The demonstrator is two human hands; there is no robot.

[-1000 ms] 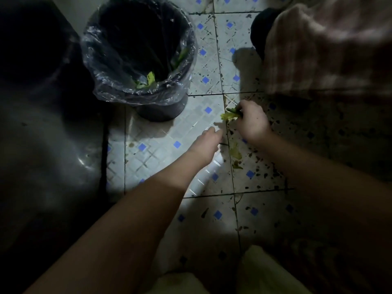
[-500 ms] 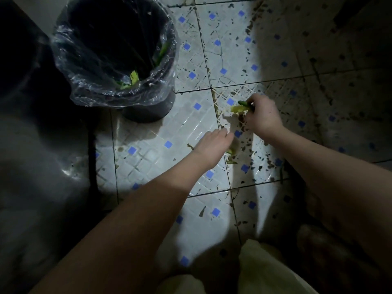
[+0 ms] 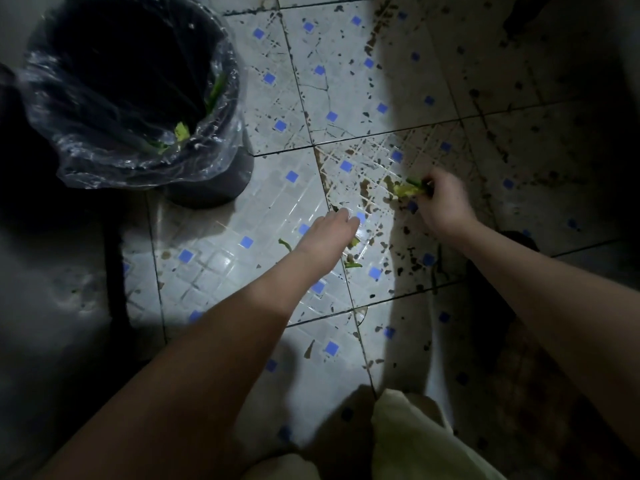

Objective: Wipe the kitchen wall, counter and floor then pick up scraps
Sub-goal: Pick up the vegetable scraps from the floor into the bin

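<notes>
Gathering scraps off the tiled floor [image 3: 214, 261]; by my reading this is the last part of the task. Landmark: lined bin [image 3: 221, 183], upright, with some green trimmings [image 3: 180, 131] inside. Right hand [image 3: 446, 206] is well to the right of the bin, low over the floor, pinching a small bunch of yellow-green scraps [image 3: 406, 189]. Left hand [image 3: 329, 233] is between the bin and the right hand, nearer me than the bin's base. Its fingers [image 3: 346, 216] are fairly straight and close together, tips at or just above the tile. Nothing seen in them, though the palm side is hidden. Loose pieces: green sliver [image 3: 284, 244] just bin-side of the left wrist, second sliver [image 3: 353, 265] just on its far side. Note for doing this well: take both with the free left hand, pinching low against the tile, since wet leaf likely clings. Carry each handful right over the bin mouth before letting go, so nothing lands on the liner [image 3: 86, 143] fold outside. Dark specks [image 3: 407, 231] right of the bin may be stains, not scraps; cannot tell in this light.
</notes>
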